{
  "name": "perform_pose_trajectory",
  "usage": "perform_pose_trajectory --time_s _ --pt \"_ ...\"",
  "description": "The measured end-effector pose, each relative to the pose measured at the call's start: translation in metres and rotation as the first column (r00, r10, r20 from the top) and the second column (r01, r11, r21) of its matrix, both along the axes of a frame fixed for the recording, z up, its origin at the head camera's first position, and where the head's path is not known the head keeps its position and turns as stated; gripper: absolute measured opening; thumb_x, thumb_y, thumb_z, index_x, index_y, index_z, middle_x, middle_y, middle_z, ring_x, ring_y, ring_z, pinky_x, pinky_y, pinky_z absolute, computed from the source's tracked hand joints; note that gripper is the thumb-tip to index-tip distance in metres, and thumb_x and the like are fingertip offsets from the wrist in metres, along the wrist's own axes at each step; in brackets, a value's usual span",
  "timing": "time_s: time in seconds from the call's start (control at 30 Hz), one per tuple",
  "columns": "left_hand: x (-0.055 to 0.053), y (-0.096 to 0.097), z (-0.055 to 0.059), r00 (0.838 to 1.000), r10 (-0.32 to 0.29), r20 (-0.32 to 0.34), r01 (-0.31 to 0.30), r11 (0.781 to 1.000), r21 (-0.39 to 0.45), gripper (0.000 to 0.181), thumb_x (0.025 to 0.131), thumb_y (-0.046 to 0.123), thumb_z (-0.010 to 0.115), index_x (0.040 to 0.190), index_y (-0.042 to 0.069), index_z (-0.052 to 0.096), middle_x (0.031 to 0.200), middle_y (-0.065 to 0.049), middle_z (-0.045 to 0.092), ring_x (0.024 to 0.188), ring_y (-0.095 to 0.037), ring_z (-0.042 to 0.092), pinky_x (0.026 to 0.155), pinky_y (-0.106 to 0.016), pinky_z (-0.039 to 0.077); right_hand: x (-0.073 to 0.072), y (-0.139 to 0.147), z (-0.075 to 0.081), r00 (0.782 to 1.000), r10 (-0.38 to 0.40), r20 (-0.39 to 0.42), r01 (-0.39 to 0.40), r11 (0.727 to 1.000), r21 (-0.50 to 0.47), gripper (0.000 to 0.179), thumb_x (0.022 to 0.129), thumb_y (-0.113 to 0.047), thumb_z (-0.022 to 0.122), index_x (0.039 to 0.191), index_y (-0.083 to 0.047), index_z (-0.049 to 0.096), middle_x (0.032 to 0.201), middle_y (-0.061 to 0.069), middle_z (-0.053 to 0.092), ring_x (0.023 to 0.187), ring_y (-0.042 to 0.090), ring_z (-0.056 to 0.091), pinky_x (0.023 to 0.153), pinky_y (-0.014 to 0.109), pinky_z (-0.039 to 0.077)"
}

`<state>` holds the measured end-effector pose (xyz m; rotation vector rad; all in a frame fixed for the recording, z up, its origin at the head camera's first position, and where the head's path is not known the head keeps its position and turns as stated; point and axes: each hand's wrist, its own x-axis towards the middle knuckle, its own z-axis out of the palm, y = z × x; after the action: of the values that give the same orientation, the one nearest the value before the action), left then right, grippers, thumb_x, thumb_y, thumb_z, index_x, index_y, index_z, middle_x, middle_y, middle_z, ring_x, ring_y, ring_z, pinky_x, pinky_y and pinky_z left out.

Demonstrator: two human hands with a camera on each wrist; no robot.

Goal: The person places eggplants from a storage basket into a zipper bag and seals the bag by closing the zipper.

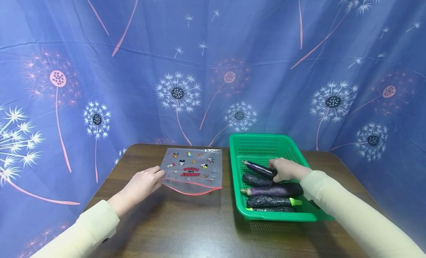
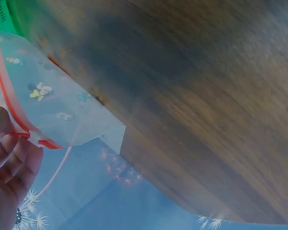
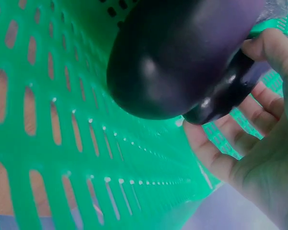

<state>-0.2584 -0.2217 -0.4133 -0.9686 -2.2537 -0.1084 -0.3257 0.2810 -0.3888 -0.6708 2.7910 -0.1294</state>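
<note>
At the left side of a clear zip bag point(image 1: 193, 163) with cartoon prints and a red zip strip, my left hand point(image 1: 146, 182) pinches the bag's edge. The left wrist view shows its thumb and fingers point(image 2: 26, 155) on the zip end, near the white slider point(image 2: 36, 138). Inside the green basket point(image 1: 317, 216), my right hand point(image 1: 283, 169) grips a slim dark eggplant point(image 1: 257, 168), thumb on one side and fingers on the other. A larger purple eggplant point(image 1: 273, 190) lies just nearer; in the right wrist view this big eggplant point(image 3: 177, 57) partly covers the slim one point(image 3: 221, 93).
Several dark, wrinkled long vegetables point(image 1: 269, 201), some with light green ends, lie in the basket too. The basket's slotted walls point(image 3: 53, 120) rise around the right hand. Bag and basket rest on a brown wooden table point(image 1: 186, 228), with a blue dandelion-print curtain point(image 1: 206, 65) behind it.
</note>
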Motion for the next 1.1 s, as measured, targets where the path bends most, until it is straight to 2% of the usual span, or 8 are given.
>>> perform_pose_trajectory --time_s 0.17,0.33,0.67,0.8,0.93,1.1 --pt "0.003 0.001 -0.003 0.997 0.027 0.075 -0.029 0.999 0.022 0.027 0.063 -0.001 0.070 0.075 0.016 0.053 0.071 0.008 0.047 0.057 -0.007 0.046 0.046 -0.026 0.041 0.003 0.000 0.008 1.000 0.013 -0.003 -0.013 0.999 -0.040 0.043 0.077 -0.014 0.074 0.113 -0.004 0.055 0.105 0.011 0.059 0.092 0.025 0.059 0.067 0.037 0.049" --pt "0.004 0.000 -0.008 0.991 0.041 0.131 -0.045 0.998 0.034 0.025 0.064 -0.001 0.068 0.075 0.017 0.055 0.071 0.009 0.049 0.057 -0.004 0.045 0.045 -0.023 0.038 0.007 -0.004 0.023 1.000 0.019 -0.002 -0.019 0.996 -0.086 0.041 0.079 -0.014 0.072 0.115 -0.006 0.054 0.107 0.009 0.058 0.093 0.024 0.057 0.065 0.035 0.046" --pt "0.003 0.001 -0.004 0.988 0.015 0.156 -0.027 0.997 0.075 0.024 0.062 -0.002 0.066 0.075 0.016 0.057 0.071 0.009 0.050 0.058 -0.003 0.043 0.048 -0.023 0.040 0.013 -0.018 0.051 0.999 0.048 0.013 -0.046 0.990 -0.137 0.040 0.080 -0.014 0.071 0.115 -0.007 0.053 0.105 0.008 0.056 0.074 0.014 0.050 0.060 0.030 0.040" --pt "0.002 0.001 -0.004 0.984 0.015 0.179 -0.028 0.997 0.070 0.022 0.062 0.000 0.064 0.075 0.016 0.057 0.071 0.009 0.050 0.058 -0.003 0.042 0.048 -0.023 0.039 0.014 -0.027 0.059 0.997 0.075 -0.023 -0.077 0.985 -0.153 0.040 0.078 -0.015 0.071 0.114 -0.007 0.054 0.103 0.007 0.058 0.075 0.015 0.051 0.060 0.031 0.041" --pt "0.002 0.001 -0.006 0.975 0.024 0.220 -0.041 0.997 0.073 0.020 0.063 0.002 0.062 0.076 0.017 0.058 0.072 0.009 0.051 0.057 -0.002 0.042 0.048 -0.022 0.037 0.017 -0.036 0.066 0.990 0.110 -0.085 -0.122 0.980 -0.157 0.041 0.077 -0.017 0.071 0.114 -0.008 0.056 0.103 0.005 0.059 0.083 0.015 0.055 0.065 0.032 0.045" --pt "0.003 0.001 -0.010 0.970 0.033 0.242 -0.055 0.995 0.088 0.018 0.066 0.005 0.061 0.078 0.018 0.060 0.074 0.009 0.053 0.058 -0.002 0.044 0.048 -0.022 0.038 0.024 -0.049 0.075 0.986 0.123 -0.117 -0.144 0.971 -0.191 0.040 0.077 -0.018 0.071 0.114 -0.009 0.057 0.103 0.004 0.060 0.079 0.014 0.053 0.064 0.031 0.043"
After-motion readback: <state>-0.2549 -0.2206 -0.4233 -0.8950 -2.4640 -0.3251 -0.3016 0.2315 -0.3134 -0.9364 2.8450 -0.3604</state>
